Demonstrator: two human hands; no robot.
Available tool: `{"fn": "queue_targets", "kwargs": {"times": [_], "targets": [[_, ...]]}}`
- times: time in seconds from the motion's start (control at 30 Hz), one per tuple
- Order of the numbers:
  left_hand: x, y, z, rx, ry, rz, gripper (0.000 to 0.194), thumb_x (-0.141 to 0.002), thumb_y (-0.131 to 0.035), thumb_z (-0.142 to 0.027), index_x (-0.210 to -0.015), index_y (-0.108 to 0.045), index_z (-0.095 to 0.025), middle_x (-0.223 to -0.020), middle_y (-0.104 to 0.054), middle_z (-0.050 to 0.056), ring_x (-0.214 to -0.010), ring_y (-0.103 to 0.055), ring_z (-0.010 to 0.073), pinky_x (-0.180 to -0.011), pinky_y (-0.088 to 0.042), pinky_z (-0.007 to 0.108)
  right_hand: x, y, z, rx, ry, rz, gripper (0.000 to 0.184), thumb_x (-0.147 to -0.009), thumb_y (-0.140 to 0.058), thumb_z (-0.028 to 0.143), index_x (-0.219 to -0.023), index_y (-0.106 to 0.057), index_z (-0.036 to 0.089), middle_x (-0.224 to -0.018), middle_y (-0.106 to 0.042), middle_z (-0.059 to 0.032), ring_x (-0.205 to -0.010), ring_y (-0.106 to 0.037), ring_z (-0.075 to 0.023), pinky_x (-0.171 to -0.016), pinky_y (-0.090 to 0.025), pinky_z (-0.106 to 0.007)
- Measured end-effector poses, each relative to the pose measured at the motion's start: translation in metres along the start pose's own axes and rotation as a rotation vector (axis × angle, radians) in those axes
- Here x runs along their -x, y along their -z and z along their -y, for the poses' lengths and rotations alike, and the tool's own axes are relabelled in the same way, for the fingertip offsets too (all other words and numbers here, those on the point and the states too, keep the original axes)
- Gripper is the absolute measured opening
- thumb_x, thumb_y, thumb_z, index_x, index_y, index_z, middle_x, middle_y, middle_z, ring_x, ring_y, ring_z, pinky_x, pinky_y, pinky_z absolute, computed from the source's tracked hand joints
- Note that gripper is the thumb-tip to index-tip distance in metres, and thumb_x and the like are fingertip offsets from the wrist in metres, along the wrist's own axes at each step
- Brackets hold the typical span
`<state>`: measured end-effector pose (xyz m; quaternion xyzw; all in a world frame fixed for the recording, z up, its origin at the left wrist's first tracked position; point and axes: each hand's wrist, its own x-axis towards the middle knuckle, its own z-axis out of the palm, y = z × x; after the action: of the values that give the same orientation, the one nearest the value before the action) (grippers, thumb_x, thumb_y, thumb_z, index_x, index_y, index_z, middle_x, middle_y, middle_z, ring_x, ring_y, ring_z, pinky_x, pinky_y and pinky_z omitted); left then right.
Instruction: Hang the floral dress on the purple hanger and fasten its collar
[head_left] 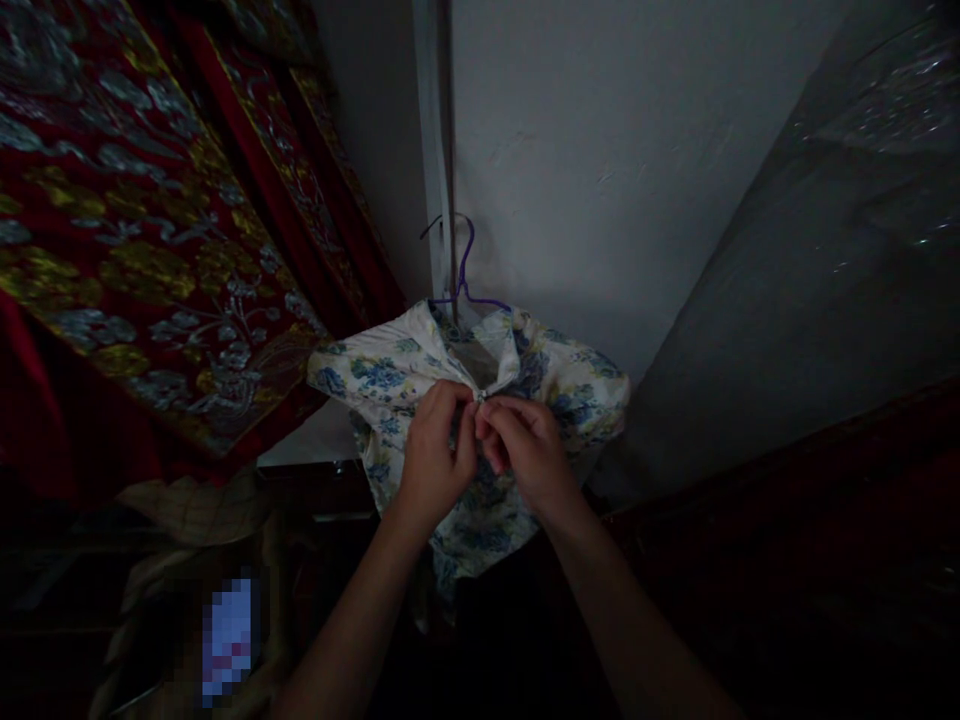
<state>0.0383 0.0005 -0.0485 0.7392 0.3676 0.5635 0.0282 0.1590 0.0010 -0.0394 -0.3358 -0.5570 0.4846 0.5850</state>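
A white floral shirt [382,378] with blue and yellow flowers hangs in the middle of the head view, on a purple hanger [466,262]. Both hands meet at the front of its neckline. My left hand [442,450] pinches the left edge of the neck opening. Close beside it, my right hand [525,450] has thumb and fingers closed on the right edge. A small light-coloured fastening shows between the fingertips; too little of it shows to tell its kind. The lower part of the shirt is partly behind my hands and forearms.
Red embroidered cloth [150,220] with gold and silver patterns hangs at the left. Behind the hanger runs a narrow vertical strip [433,120] against a pale wall [600,150]. Clear plastic sheeting [825,220] covers the right side. A pixelated bright patch [229,635] lies lower left.
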Motion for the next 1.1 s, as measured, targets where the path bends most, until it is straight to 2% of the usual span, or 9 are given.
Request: {"fn": "queue_targets", "kwargs": {"times": [0.23,0.3,0.4,0.5,0.6,0.73,0.83,0.93,1.1], "targets": [[0.001,0.001,0.0,0.033,0.015,-0.002,0.013,-0.1,-0.045,-0.019,-0.089,-0.052,-0.021,-0.084,-0.057,0.003,-0.082,-0.057,0.0178,-0.075,-0.043,0.03,0.001,0.001,0.002,-0.009,-0.053,0.027,0.03,-0.08,-0.056,0.035,-0.054,-0.054,0.02,-0.041,-0.041,0.0076,-0.032,-0.032,-0.0054,-0.036,-0.022,-0.021],[0.001,0.004,-0.001,0.092,0.06,0.019,0.016,-0.1,-0.046,-0.021,-0.086,-0.054,-0.021,-0.082,-0.057,0.001,-0.08,-0.056,0.0169,-0.074,-0.042,0.029,0.004,0.0,0.002,-0.001,-0.033,0.019,0.028,-0.079,-0.055,0.034,-0.055,-0.053,0.02,-0.043,-0.042,0.0073,-0.033,-0.033,-0.0056,-0.036,-0.022,-0.021],[-0.004,0.009,-0.004,0.163,0.15,-0.01,0.022,-0.101,-0.049,-0.03,-0.083,-0.055,-0.02,-0.079,-0.057,0.0,-0.076,-0.055,0.0155,-0.071,-0.041,0.027,0.011,-0.003,0.004,0.054,0.006,0.006,0.024,-0.079,-0.052,0.031,-0.057,-0.053,0.021,-0.043,-0.042,0.0072,-0.034,-0.035,-0.0066,-0.037,-0.024,-0.021],[-0.013,0.015,-0.01,0.138,0.203,-0.024,0.03,-0.1,-0.053,-0.035,-0.075,-0.052,-0.019,-0.069,-0.052,-0.003,-0.066,-0.05,0.0132,-0.064,-0.037,0.026,0.015,-0.004,0.005,0.109,0.024,0.006,0.025,-0.082,-0.051,0.03,-0.059,-0.053,0.021,-0.042,-0.042,0.007,-0.036,-0.037,-0.0078,-0.038,-0.025,-0.022],[-0.019,0.017,-0.015,0.077,0.218,-0.026,0.033,-0.099,-0.05,-0.029,-0.068,-0.046,-0.019,-0.061,-0.045,-0.005,-0.059,-0.044,0.0117,-0.058,-0.031,0.026,0.015,-0.004,0.005,0.17,0.052,-0.006,0.027,-0.084,-0.052,0.03,-0.058,-0.051,0.021,-0.045,-0.043,0.0063,-0.038,-0.038,-0.0083,-0.039,-0.025,-0.022],[-0.016,0.015,-0.017,0.076,0.212,-0.031,0.025,-0.098,-0.047,-0.024,-0.074,-0.05,-0.019,-0.067,-0.05,-0.003,-0.064,-0.048,0.0129,-0.061,-0.033,0.026,0.007,-0.003,-0.002,0.272,0.132,-0.069,0.029,-0.084,-0.054,0.03,-0.057,-0.049,0.021,-0.047,-0.041,0.0059,-0.043,-0.037,-0.0091,-0.044,-0.026,-0.024],[-0.012,0.015,-0.016,0.174,0.269,-0.139,0.023,-0.099,-0.044,-0.025,-0.08,-0.055,-0.019,-0.071,-0.055,-0.002,-0.068,-0.051,0.0139,-0.064,-0.038,0.024,0.003,0.0,-0.014,0.335,0.192,-0.111,0.029,-0.082,-0.054,0.028,-0.055,-0.047,0.021,-0.049,-0.041,0.0052,-0.048,-0.038,-0.0099,-0.048,-0.028,-0.024],[-0.012,0.021,-0.017,0.27,0.333,-0.274,0.022,-0.099,-0.045,-0.027,-0.082,-0.057,-0.02,-0.074,-0.057,-0.002,-0.069,-0.052,0.0132,-0.063,-0.041,0.022,0.005,0.005,-0.028,0.342,0.18,-0.111,0.029,-0.08,-0.053,0.028,-0.053,-0.046,0.022,-0.048,-0.041,0.0048,-0.049,-0.04,-0.0108,-0.048,-0.028,-0.024],[-0.013,0.028,-0.023,0.331,0.363,-0.24,0.024,-0.097,-0.051,-0.03,-0.076,-0.055,-0.021,-0.069,-0.055,-0.002,-0.065,-0.051,0.0127,-0.059,-0.043,0.022,0.019,0.011,-0.031,0.249,0.092,-0.092,0.027,-0.081,-0.053,0.03,-0.055,-0.052,0.022,-0.044,-0.044,0.0046,-0.041,-0.039,-0.0104,-0.042,-0.026,-0.023]]}}
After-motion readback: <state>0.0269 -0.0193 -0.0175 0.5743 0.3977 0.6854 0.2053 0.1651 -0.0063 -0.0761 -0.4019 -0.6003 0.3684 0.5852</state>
